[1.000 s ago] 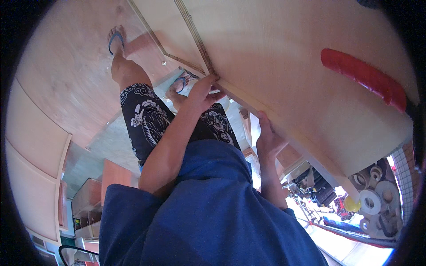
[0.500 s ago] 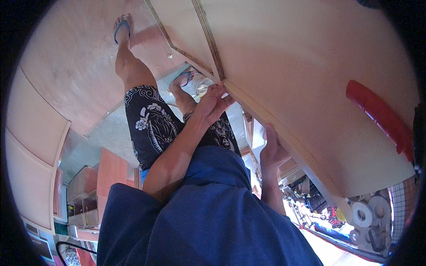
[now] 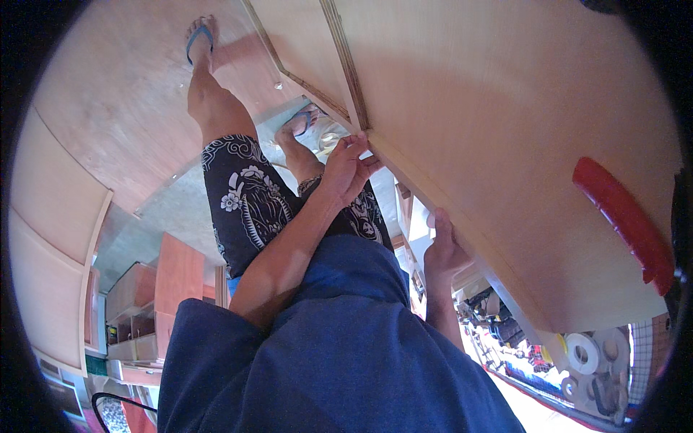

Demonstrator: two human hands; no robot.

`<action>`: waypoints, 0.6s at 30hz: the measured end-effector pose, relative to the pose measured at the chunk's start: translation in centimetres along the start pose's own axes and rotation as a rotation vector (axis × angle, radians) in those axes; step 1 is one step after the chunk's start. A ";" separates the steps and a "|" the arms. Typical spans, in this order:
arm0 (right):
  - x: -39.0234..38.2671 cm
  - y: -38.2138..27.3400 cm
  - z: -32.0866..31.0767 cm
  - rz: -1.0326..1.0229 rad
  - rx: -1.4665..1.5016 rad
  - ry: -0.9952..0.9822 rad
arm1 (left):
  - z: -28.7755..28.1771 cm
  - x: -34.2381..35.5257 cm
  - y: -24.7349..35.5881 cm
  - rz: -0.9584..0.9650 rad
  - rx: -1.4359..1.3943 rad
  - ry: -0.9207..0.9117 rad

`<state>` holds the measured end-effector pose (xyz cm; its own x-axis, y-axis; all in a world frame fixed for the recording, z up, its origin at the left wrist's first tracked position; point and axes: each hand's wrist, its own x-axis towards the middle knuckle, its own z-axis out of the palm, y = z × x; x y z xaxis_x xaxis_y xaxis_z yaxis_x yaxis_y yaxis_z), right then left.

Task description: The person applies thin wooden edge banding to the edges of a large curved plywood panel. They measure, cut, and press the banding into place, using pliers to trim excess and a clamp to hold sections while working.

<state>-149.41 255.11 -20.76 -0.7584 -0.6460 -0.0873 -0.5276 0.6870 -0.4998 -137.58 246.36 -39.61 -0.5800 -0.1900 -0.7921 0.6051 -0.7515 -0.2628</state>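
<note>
A large pale wooden panel [image 3: 505,137] fills the right side, a narrow wooden strip [image 3: 462,204] running along its near edge. My left hand [image 3: 348,173] is at the far end of this strip, by the corner where another panel edge meets it. Its thumb and fingers close on the strip's end. Further down the same edge, my right hand [image 3: 446,249] grips the panel from below. The thumb points up against the edge, while the other fingers are partly hidden behind the wood. A curved, glossy red object [image 3: 622,220] lies over the panel's right part.
Rolls of tape [image 3: 581,353] and other small items sit below the panel's lower right corner. Wooden cabinets [image 3: 133,307] stand at the lower left. My feet in blue flip-flops [image 3: 200,45] are apart, one on a large wooden sheet [image 3: 130,108].
The red object appears slightly lower against the panel. My right hand sits a little lower along the edge; the left hand holds nearly the same place.
</note>
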 end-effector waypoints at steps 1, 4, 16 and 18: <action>0.0 0.2 0.1 -0.022 -0.047 -0.008 | 0.2 0.0 0.2 -0.023 0.006 0.021; 0.2 0.7 0.1 0.134 0.072 0.018 | 0.8 0.4 0.7 -0.012 0.097 -0.035; 1.2 -2.6 1.4 0.005 0.124 0.088 | 3.8 1.6 1.6 -0.047 0.375 0.192; 1.4 -3.2 1.6 0.004 0.095 0.050 | 3.6 1.9 1.7 -0.060 0.393 0.208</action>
<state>-148.19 251.43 -20.67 -0.7795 -0.6246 -0.0477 -0.4879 0.6531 -0.5791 -139.62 242.49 -39.59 -0.4613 -0.0380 -0.8864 0.2970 -0.9480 -0.1139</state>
